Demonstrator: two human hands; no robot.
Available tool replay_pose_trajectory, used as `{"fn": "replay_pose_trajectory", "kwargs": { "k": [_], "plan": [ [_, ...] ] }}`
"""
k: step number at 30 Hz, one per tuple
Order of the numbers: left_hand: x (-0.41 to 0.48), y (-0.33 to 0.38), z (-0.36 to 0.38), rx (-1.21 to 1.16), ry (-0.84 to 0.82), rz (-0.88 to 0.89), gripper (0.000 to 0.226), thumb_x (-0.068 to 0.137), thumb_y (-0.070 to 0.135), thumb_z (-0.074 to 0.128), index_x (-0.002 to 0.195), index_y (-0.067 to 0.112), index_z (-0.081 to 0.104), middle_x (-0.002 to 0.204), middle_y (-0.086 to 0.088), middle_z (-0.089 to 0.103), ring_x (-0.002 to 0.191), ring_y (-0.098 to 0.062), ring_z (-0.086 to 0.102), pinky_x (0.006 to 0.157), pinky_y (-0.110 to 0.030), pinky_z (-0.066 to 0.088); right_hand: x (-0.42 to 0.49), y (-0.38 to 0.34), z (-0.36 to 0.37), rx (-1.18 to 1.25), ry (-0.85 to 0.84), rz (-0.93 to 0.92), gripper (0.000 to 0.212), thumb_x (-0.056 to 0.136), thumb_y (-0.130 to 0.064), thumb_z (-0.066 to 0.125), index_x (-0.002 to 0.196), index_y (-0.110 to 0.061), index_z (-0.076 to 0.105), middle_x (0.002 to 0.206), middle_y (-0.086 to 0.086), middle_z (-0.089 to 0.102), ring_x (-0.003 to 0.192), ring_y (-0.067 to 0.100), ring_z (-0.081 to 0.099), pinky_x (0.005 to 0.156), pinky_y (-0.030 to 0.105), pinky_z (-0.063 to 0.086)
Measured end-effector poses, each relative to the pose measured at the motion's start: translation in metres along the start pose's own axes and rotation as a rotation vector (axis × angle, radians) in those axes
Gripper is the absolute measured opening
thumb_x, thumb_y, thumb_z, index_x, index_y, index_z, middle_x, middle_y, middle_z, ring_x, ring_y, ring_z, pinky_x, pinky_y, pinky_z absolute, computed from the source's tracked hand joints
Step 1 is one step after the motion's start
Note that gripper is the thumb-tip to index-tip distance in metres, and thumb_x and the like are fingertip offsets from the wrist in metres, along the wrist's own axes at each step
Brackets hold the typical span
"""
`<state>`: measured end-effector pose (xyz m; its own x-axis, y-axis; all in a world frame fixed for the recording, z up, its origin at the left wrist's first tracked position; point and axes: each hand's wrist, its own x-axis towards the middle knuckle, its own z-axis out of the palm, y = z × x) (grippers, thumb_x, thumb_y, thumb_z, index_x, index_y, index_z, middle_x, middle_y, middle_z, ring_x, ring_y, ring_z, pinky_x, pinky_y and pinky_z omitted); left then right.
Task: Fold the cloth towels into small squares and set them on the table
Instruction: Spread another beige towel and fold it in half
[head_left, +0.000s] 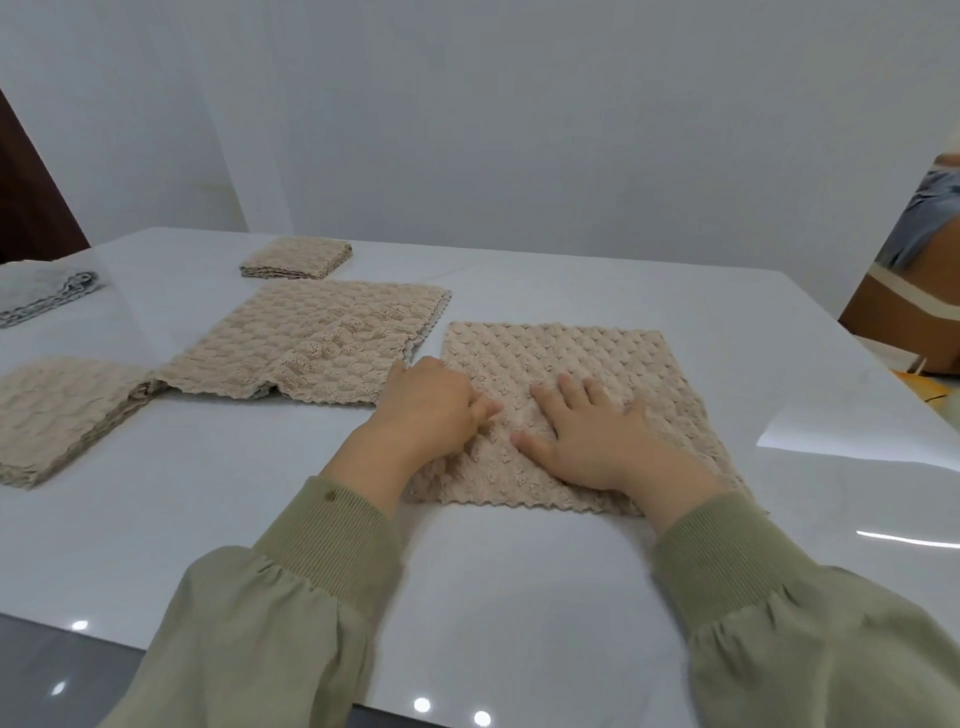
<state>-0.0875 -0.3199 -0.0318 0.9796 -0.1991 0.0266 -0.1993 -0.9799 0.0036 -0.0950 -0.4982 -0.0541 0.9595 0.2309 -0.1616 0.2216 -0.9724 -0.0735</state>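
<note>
White glossy table (519, 597) spreads under both hands. Olive-green ribbed-cuff sleeves (332, 530) cover both forearms down to the wrists.

A beige, bumpy-textured cloth towel (561, 353) lies flat on the table directly beneath the hands, and its zigzag near edge sits just under the wrists. The right hand (587, 441) rests palm down on the towel's middle, fingers straight and spread wide. The left hand (434, 410) is at the towel's left edge, close beside the right thumb. Its fingers are curled in and pinch a ridge of the fabric.

A second spread beige towel (322, 343) lies just left of and beyond the left hand, with one corner nearly reaching the knuckles. Well to the left of that hand is a stack of flat beige towels (57, 421), which meets the second towel's near corner. Far beyond the left hand sits a small folded beige square (296, 257). A crumpled grey cloth (47, 293) lies furthest left of both hands.
</note>
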Motion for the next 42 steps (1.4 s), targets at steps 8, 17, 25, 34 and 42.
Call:
{"fn": "replay_pose_trajectory", "kwargs": {
  "k": [8,17,25,34,42],
  "plan": [
    [0.047,0.005,-0.001,-0.015,0.236,-0.091,0.032,0.096,0.027,0.04,0.068,0.013,0.049,0.059,0.001,0.044,0.059,-0.019,0.048,0.058,-0.029,0.037,0.022,0.0,-0.029,0.0,0.181,0.023,0.049,0.097,-0.051,0.026,0.121,-0.018,0.053,0.118,0.004,0.055,0.109,0.025,0.051,0.094,0.045,0.043],
    [0.066,-0.009,0.026,-0.141,0.382,-0.106,0.026,0.095,0.026,0.044,0.077,0.014,0.057,0.071,-0.001,0.058,0.071,-0.021,0.056,0.062,-0.029,0.046,0.063,0.059,-0.021,0.192,0.508,0.157,0.021,0.09,-0.014,0.04,0.093,-0.011,0.06,0.088,0.003,0.065,0.074,0.021,0.052,0.061,0.027,0.036],
    [0.077,-0.019,0.039,-0.202,0.175,-0.146,0.047,0.099,0.038,0.03,0.141,0.017,0.036,0.144,-0.009,0.039,0.132,-0.029,0.032,0.106,-0.041,0.031,0.077,0.086,-0.009,0.123,0.388,0.501,0.037,0.092,-0.025,0.034,0.122,-0.006,0.045,0.123,0.016,0.052,0.115,0.035,0.044,0.098,0.047,0.032],
    [0.073,-0.015,0.032,-0.619,0.261,-0.116,0.047,0.093,0.007,0.052,0.136,0.026,0.048,0.137,-0.002,0.05,0.125,-0.024,0.045,0.102,-0.037,0.04,0.078,0.084,-0.008,0.278,0.566,0.36,0.044,0.085,-0.007,0.043,0.129,-0.011,0.043,0.121,0.013,0.054,0.11,0.032,0.048,0.096,0.043,0.036],
    [0.067,-0.011,0.017,-1.238,0.273,-0.202,0.085,0.081,-0.02,0.04,0.144,0.036,0.03,0.12,0.007,0.042,0.064,-0.008,0.05,0.039,-0.015,0.037,0.067,0.075,-0.017,0.689,0.731,0.24,0.073,0.077,0.007,0.052,0.143,-0.014,0.029,0.128,0.011,0.044,0.096,0.021,0.048,0.079,0.031,0.04]
  ]
}}
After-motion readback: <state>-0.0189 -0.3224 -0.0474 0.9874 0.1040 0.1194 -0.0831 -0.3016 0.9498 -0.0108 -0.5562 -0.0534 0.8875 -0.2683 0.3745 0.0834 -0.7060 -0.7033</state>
